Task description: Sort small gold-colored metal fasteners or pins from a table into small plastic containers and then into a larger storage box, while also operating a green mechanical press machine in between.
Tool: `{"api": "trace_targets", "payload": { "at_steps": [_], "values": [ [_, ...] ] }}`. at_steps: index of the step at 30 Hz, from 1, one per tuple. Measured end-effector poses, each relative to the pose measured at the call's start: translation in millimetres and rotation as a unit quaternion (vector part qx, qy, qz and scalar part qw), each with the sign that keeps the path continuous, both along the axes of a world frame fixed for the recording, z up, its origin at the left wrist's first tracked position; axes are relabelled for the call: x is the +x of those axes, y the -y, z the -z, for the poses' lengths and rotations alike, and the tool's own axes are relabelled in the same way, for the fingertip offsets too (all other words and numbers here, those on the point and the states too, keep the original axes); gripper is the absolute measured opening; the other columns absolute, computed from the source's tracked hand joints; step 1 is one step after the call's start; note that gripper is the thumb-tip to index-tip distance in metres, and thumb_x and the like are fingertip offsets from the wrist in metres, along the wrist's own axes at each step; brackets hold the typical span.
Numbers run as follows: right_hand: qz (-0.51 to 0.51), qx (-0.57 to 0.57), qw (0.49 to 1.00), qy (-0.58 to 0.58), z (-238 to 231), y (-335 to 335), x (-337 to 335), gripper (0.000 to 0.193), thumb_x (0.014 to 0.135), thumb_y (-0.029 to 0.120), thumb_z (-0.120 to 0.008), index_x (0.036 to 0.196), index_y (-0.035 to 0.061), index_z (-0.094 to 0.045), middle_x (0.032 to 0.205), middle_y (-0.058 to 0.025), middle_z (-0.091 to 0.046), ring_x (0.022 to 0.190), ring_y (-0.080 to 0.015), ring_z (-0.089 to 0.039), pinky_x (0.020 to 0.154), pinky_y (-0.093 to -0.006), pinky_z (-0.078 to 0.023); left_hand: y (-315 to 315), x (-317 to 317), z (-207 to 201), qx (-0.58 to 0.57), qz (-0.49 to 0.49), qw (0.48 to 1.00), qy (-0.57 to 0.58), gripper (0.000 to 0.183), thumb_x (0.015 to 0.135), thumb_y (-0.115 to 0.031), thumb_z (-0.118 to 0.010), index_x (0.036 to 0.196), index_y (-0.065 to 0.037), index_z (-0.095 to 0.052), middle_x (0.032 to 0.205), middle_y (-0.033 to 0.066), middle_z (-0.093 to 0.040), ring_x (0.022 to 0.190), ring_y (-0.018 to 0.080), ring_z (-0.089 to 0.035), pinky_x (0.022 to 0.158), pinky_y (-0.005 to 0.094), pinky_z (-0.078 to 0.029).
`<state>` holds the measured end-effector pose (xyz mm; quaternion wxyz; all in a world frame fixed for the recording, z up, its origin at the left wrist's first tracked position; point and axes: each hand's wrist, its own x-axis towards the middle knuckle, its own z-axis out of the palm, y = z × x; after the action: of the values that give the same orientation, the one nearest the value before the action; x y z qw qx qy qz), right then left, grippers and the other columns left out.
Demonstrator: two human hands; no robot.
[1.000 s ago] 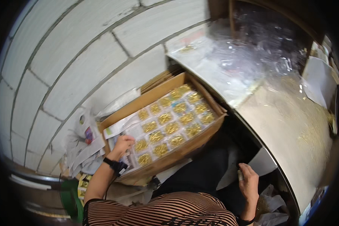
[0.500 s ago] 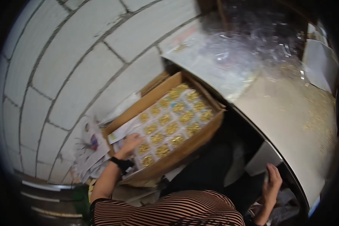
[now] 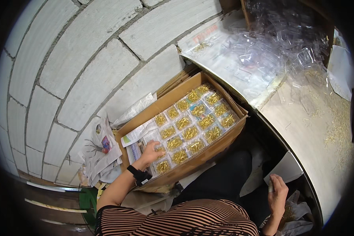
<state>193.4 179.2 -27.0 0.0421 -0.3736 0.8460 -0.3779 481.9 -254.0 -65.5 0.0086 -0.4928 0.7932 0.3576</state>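
An open cardboard box (image 3: 227, 137) holds rows of small clear plastic boxes filled with thin gold-coloured metal pieces (image 3: 190, 132). My left hand (image 3: 148, 153) reaches into its near left part, fingers bent over one small clear box (image 3: 160, 149) and partly covering it. Folded newspaper (image 3: 134, 151) lies inside the carton beside this hand. Over at the right, my right hand (image 3: 278, 195) is closed beside the table's edge. A small greyish thing (image 3: 271, 186) shows between its fingers and thumb; its kind is unclear.
On the table (image 3: 293, 114) to the right lies a heap of empty clear plastic boxes (image 3: 279, 47) and loose gold-coloured pieces (image 3: 340, 131). A white panel (image 3: 285, 169) leans below the table's edge. Crumpled newspaper (image 3: 102, 157) sits left of the carton, against the block wall (image 3: 78, 67).
My left hand has shifted right onto a small clear box. My right hand has moved left, away from the white panel, and its fingers are more curled. The view has swung slightly.
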Motion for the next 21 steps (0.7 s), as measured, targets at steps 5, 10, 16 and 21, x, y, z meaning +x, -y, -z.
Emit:
{"api": "trace_targets", "payload": {
  "at_steps": [5, 10, 16, 21],
  "values": [
    [-0.013, 0.018, 1.0, 0.008, -3.5, 0.9, -0.6, 0.028, 0.069, -0.01, -0.056, 0.096, -0.0031, -0.058, 0.097, -0.0191, -0.062, 0.087, -0.0368, -0.061, 0.076, -0.0377, -0.05, -0.8, -4.9, 5.7, -0.034, -0.027, 0.998, -0.041, 0.045, 0.074, -0.024, -0.072, 0.11, 0.0, -0.058, 0.132, 0.024, -0.04, 0.123, 0.034, -0.039, 0.103, 0.0373, -0.03],
    [-0.015, 0.044, 0.999, -0.024, -0.1, -23.6, 1.0, 0.041, 0.061, -0.007, -0.057, 0.101, 0.0023, -0.06, 0.101, -0.0179, -0.062, 0.092, -0.0356, -0.061, 0.08, -0.0395, -0.05, 10.4, -20.4, 23.3, 0.018, -0.036, 0.992, -0.118, 0.023, 0.079, -0.024, -0.067, 0.082, -0.001, -0.066, 0.081, 0.0079, -0.063, 0.078, 0.0168, -0.058, 0.068, 0.032, -0.045],
    [-0.048, 0.013, 0.995, -0.086, -17.1, -25.5, -19.2, 0.039, 0.067, -0.002, -0.06, 0.106, 0.0033, -0.057, 0.104, -0.0129, -0.06, 0.091, -0.0299, -0.061, 0.073, -0.0362, -0.053, 70.4, 54.7, 42.8, -0.067, -0.046, 0.997, -0.004, 0.02, 0.076, -0.009, -0.065, 0.091, 0.004, -0.062, 0.085, 0.0082, -0.063, 0.081, 0.0169, -0.059, 0.074, 0.0302, -0.048],
    [0.117, 0.095, 0.968, -0.2, -60.4, -84.4, -69.1, 0.028, 0.075, 0.001, -0.059, 0.103, 0.0012, -0.057, 0.106, -0.015, -0.06, 0.093, -0.0316, -0.06, 0.074, -0.0374, -0.053, -22.1, -94.3, -113.8, -0.087, 0.091, 0.966, -0.224, 0.022, 0.083, -0.009, -0.058, 0.1, 0.004, -0.06, 0.097, 0.0089, -0.061, 0.094, 0.0168, -0.056, 0.086, 0.028, -0.042]
  ]
}}
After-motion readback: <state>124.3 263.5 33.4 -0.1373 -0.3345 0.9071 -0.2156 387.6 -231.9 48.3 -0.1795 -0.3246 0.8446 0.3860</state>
